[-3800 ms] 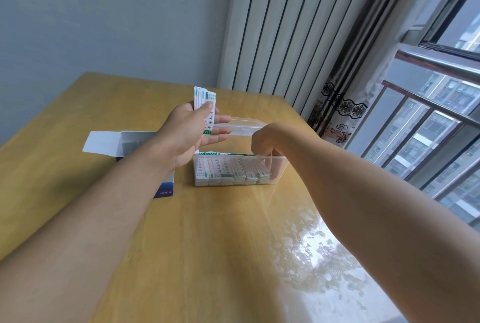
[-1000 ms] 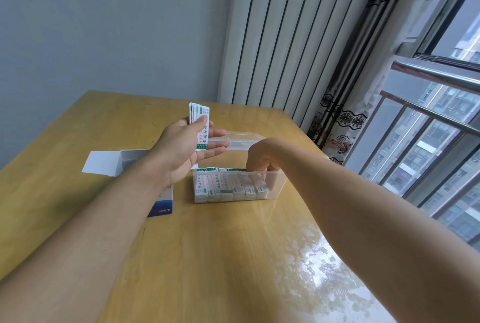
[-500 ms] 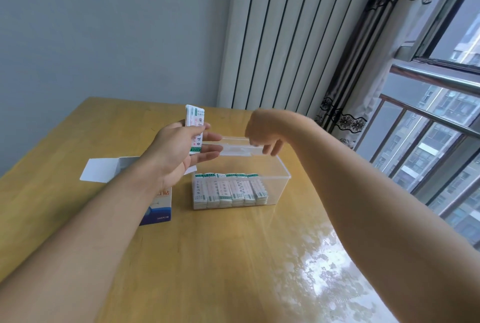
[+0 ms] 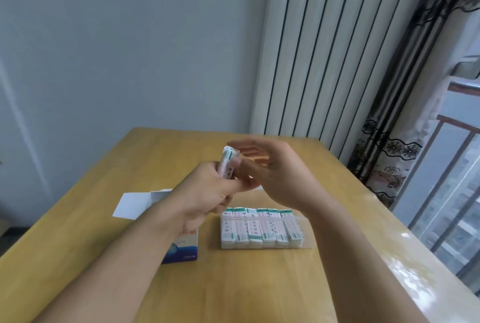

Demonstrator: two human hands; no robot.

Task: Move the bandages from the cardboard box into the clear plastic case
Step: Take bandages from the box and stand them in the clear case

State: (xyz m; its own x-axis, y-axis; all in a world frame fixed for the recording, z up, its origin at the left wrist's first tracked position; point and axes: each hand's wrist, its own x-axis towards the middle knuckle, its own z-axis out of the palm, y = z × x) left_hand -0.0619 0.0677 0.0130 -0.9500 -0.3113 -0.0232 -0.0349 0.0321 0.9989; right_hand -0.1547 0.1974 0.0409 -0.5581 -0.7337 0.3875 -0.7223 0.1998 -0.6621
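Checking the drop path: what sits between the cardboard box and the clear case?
In the head view, only bare tabletop separates the cardboard box from the clear plastic case.

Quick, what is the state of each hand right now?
Left hand: closed, grips a small stack of bandages.
Right hand: open, fingers straight, holding nothing.

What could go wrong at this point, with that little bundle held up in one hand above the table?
The left hand grips a loose stack of bandages by its lower part only; as the open right hand reaches in, a few might slip and scatter. The clear plastic case already holds a tight row, so more could jam. The left forearm passes over the open cardboard box and might knock it.
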